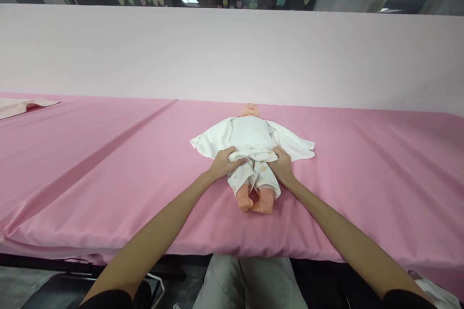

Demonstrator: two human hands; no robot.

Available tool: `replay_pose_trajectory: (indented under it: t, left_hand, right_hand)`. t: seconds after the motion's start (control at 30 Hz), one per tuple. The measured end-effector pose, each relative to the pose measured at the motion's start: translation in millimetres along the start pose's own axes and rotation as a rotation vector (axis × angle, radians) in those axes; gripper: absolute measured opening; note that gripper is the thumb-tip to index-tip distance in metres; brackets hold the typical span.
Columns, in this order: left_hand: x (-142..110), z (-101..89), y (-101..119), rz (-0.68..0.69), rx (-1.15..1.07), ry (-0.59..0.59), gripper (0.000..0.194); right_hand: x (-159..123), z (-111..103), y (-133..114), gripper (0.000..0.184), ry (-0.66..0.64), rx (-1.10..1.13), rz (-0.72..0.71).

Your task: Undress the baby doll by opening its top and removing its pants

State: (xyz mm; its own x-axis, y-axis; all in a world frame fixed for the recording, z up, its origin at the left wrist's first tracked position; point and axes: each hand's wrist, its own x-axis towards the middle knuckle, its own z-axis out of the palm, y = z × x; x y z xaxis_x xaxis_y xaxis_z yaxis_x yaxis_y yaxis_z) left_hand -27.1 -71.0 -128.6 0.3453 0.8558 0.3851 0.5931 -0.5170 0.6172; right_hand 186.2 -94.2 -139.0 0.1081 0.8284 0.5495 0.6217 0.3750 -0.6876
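A baby doll (250, 109) lies on its back, head toward the wall and bare feet toward me. It wears a white long-sleeved top (251, 133) with the sleeves spread to both sides. White baby trousers (264, 174) with small yellow prints cover its legs down to the shins. My left hand (225, 162) is closed on the waistband at one hip, thumb above the cloth. At the other hip my right hand (282, 165) grips the same waistband, its fingers partly hidden by fabric.
A pink sheet (119, 174) covers the wide bed-like surface, with a low white wall (232, 55) behind it. Pale folded cloth (23, 106) lies at the far left. Below the front edge are a dark chair (58, 292) at left and a whitish item (435, 289) at right.
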Motion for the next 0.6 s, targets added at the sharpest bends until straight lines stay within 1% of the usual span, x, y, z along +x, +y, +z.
replay_pose_trajectory:
  t: [0.07,0.13,0.23,0.3,0.37,0.43,0.6]
  left_hand:
    - [1.4,0.9,-1.5,-0.017,-0.060,-0.011,0.043]
    - [2.3,3.7,-2.8,0.008,-0.080,0.010,0.041]
    - [2.7,7.5,-3.7,0.051,-0.076,0.032,0.038]
    - [2.7,8.2,-3.0,0.054,-0.044,0.043,0.037]
    - [2.9,7.7,-1.4,0.049,-0.005,0.051,0.037]
    - [3.4,7.3,0.7,0.048,0.026,0.050,0.036]
    - [3.8,11.1,7.0,0.015,0.090,0.058,0.036]
  right_hand:
    - [-0.4,1.2,0.2,0.021,-0.018,0.061,0.030]
    - [-1.1,2.0,-1.1,0.022,-0.036,0.104,0.053]
    - [-1.8,2.3,-4.8,0.023,-0.056,0.112,0.065]
    - [-1.6,1.9,-7.3,0.023,-0.069,0.097,0.066]
    - [-0.7,1.4,-9.0,0.023,-0.076,0.050,0.065]
    - [1.0,0.8,-10.2,0.023,-0.088,-0.048,0.071]
    - [6.0,-1.3,-13.0,0.015,-0.191,-0.318,0.123]
